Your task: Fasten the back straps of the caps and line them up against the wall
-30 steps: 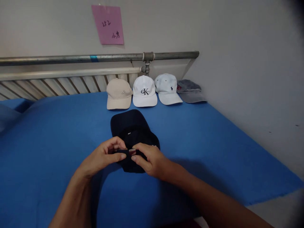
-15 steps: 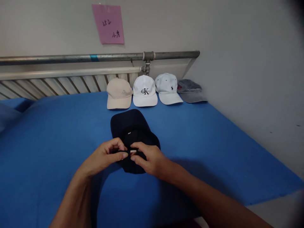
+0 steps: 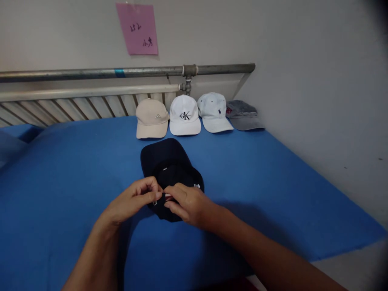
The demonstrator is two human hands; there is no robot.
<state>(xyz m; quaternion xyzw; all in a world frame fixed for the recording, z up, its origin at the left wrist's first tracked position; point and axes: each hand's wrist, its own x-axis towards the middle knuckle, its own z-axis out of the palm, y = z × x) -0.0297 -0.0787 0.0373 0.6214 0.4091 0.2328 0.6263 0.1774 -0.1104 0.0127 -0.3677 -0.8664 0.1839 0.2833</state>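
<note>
A dark navy cap (image 3: 165,161) lies upside down on the blue bed surface (image 3: 60,173), its brim pointing away from me. My left hand (image 3: 133,200) and my right hand (image 3: 184,202) meet at the cap's near rim. Both pinch its back strap, where a small metal buckle (image 3: 155,203) shows between my fingertips.
Along the far edge stand a beige cap (image 3: 150,118), a white cap with a black logo (image 3: 184,115), a pale blue cap (image 3: 214,112) and a grey cap (image 3: 244,115). Behind them run a metal rail (image 3: 91,74) and slats. A pink note (image 3: 138,28) hangs on the wall.
My fingers have drawn closer together on the strap. The buckle now shows under my left fingertips instead of between the two hands. The cap has barely shifted.
</note>
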